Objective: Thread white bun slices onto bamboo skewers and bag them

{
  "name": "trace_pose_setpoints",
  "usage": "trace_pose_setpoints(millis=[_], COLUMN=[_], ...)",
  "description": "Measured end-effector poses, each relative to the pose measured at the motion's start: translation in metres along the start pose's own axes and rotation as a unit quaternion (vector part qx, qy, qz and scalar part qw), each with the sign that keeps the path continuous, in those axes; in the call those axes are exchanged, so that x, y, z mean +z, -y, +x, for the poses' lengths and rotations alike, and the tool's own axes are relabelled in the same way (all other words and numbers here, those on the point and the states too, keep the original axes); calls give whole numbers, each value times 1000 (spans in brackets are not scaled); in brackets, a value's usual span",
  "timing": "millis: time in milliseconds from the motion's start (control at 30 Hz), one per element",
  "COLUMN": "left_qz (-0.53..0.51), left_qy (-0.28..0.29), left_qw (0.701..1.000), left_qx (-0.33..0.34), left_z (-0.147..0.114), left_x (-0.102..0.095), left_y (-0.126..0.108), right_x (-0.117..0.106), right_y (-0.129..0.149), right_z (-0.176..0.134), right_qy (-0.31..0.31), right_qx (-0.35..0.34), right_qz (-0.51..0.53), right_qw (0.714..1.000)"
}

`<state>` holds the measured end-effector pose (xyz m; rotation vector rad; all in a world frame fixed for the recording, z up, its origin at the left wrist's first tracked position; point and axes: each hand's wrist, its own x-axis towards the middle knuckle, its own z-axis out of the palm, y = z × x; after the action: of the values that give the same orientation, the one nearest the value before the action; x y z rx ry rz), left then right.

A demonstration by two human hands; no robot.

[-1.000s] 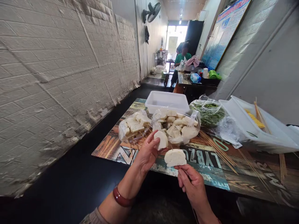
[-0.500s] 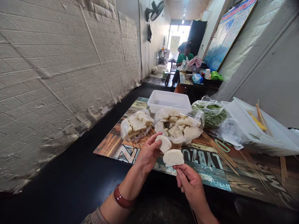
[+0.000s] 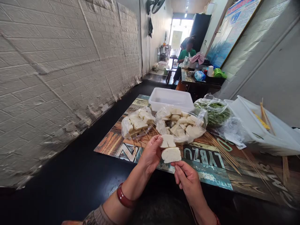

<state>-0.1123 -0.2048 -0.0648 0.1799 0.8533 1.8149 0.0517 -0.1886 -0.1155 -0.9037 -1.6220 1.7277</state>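
My left hand (image 3: 150,156) pinches the left edge of a white steamed bun slice (image 3: 167,141) between thumb and fingers. Just below it, a second bun slice (image 3: 171,155) sits on a thin skewer, the two slices almost touching. The fingers of my right hand (image 3: 188,178) are closed on that skewer at the lower slice's bottom edge; its tail (image 3: 192,213) shows beneath the hand. Beyond my hands lies an open plastic bag of bun slices (image 3: 180,123). To its left, a clear bag (image 3: 138,122) holds slices on skewers, with the stick ends poking toward me.
A white plastic tub (image 3: 171,98) stands behind the bags. On the right are a bag of green vegetables (image 3: 214,112), loose skewers (image 3: 222,151) and tilted white containers (image 3: 264,125). A person in green (image 3: 185,55) sits at a farther table (image 3: 187,78).
The upper slice has turned more level and come down close over the lower slice. Both hands have shifted slightly left, and the camera view has tilted a little.
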Motion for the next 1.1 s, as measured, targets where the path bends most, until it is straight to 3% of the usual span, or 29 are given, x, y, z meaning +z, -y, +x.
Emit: trace_pose_setpoints(millis=[200, 567, 1100], left_qz=[26, 10, -54], left_qy=[37, 35, -37], left_qw=[998, 999, 998], left_qx=[-34, -20, -20], left_z=[-1, 3, 2], left_x=[2, -3, 4], left_y=[3, 5, -1], right_x=[-2, -3, -2], right_y=[-5, 0, 4], right_z=[2, 0, -5], right_qy=[-11, -8, 3], right_qx=[2, 1, 21], right_qz=[5, 15, 20], right_qw=[1000, 1000, 1000])
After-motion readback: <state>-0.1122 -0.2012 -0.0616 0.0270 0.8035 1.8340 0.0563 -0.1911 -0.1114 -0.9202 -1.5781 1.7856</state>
